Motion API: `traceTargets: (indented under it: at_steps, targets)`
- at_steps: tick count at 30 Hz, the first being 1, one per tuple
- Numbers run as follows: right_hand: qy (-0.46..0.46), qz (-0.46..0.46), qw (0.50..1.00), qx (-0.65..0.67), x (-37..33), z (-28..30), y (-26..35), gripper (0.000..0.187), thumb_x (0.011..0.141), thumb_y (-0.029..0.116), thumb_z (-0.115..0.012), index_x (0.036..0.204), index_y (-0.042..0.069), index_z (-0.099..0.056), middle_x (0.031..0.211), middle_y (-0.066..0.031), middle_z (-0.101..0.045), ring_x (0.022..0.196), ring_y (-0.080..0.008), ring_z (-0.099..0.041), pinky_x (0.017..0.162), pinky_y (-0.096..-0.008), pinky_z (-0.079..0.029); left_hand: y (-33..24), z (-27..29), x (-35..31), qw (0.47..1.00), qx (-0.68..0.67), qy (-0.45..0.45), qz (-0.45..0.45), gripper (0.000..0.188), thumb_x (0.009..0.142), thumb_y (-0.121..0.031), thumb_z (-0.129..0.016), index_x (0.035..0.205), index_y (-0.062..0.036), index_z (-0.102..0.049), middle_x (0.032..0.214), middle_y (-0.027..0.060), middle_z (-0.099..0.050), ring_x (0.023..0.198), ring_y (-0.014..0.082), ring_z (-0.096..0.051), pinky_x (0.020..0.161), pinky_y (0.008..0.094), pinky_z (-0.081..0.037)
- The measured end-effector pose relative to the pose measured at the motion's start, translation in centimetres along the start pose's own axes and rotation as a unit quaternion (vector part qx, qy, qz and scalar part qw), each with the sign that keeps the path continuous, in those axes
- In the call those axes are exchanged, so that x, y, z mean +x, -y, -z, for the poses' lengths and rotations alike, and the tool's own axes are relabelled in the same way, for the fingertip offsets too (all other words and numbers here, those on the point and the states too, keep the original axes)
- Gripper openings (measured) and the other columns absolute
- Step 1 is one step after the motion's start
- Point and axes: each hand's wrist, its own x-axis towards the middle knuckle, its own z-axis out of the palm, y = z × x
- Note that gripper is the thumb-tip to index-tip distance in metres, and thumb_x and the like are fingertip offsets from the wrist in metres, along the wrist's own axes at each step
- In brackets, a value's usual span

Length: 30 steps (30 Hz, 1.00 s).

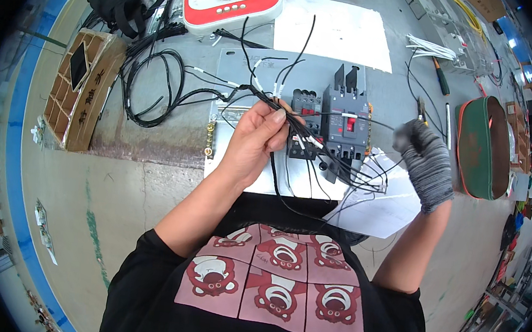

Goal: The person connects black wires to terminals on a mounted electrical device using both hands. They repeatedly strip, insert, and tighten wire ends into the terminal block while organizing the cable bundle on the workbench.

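My left hand (260, 130), bare, is closed around a bundle of black wires (295, 125) with white marker sleeves. The wires fan out over a dark grey moulded-case circuit breaker (347, 103) with a red toggle. Left of the breaker is a smaller black and red switching device (306, 103). Both sit on a metal mounting plate (224, 66). My right hand (429, 162), in a grey striped knit glove, is closed to the right of the breaker. One black wire (379, 123) stretches to its blurred fingertips. Pliers (421, 109) show just beyond that glove; whether it touches them is unclear.
A coil of black cable (148, 91) and a compartmented box (86, 107) with a phone lie left. A red-and-white appliance (229, 12) and a white sheet (336, 32) are behind the plate. At right are a screwdriver (441, 77) and a green pouch (478, 148). Paper (380, 206) lies near me.
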Motion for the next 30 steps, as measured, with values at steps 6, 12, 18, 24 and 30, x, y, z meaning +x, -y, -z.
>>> traceTargets:
  at_steps: [6,12,18,24,30]
  targets:
    - [-0.045,0.017,0.999,0.023,1.9,1.8,1.6,0.014,0.083,0.005,-0.067,0.096,0.000,-0.066,0.083,-0.0041,-0.066,0.074,-0.0078,-0.056,0.071,-0.0236,-0.048,0.4,0.0,0.3,0.999,0.033,-0.012,0.008,0.011,0.095,-0.015,-0.052,0.101,-0.0063,-0.054,0.095,0.0094,-0.065,0.056,0.0032,-0.037,0.052,0.0187,-0.030]
    - [-0.005,0.033,0.997,-0.069,3.4,3.8,2.9,0.016,0.086,0.013,-0.066,0.099,0.003,-0.068,0.082,-0.0054,-0.066,0.076,-0.0093,-0.056,0.073,-0.0249,-0.046,0.5,-0.3,0.4,0.999,0.026,-0.035,0.009,0.012,0.095,-0.017,-0.052,0.103,-0.0075,-0.054,0.093,0.0080,-0.064,0.055,0.0021,-0.034,0.050,0.0177,-0.028]
    - [0.002,0.027,0.996,-0.089,4.6,5.7,2.3,0.016,0.086,0.010,-0.064,0.098,0.001,-0.068,0.085,-0.0057,-0.068,0.078,-0.0092,-0.058,0.076,-0.0246,-0.048,0.4,-0.8,0.6,0.998,0.041,-0.040,0.016,0.009,0.096,-0.016,-0.051,0.099,-0.0083,-0.053,0.093,0.0066,-0.064,0.056,0.0019,-0.035,0.050,0.0176,-0.028]
    - [-0.032,0.076,0.988,-0.130,6.2,4.7,0.7,0.016,0.085,0.010,-0.064,0.097,0.000,-0.067,0.086,-0.0099,-0.069,0.076,-0.0153,-0.062,0.075,-0.0277,-0.049,0.3,-1.2,0.6,0.997,0.048,-0.051,0.017,0.008,0.096,-0.016,-0.051,0.099,-0.0088,-0.053,0.092,0.0058,-0.064,0.055,0.0014,-0.034,0.049,0.0170,-0.027]
    - [-0.032,0.087,0.966,-0.241,6.7,3.6,-0.5,0.017,0.085,0.015,-0.064,0.098,0.005,-0.066,0.089,-0.0174,-0.065,0.083,-0.0316,-0.063,0.077,-0.0363,-0.050,0.4,-1.1,0.6,0.997,0.044,-0.059,0.011,0.008,0.096,-0.016,-0.051,0.099,-0.0085,-0.053,0.092,0.0064,-0.065,0.055,0.0017,-0.034,0.049,0.0172,-0.027]
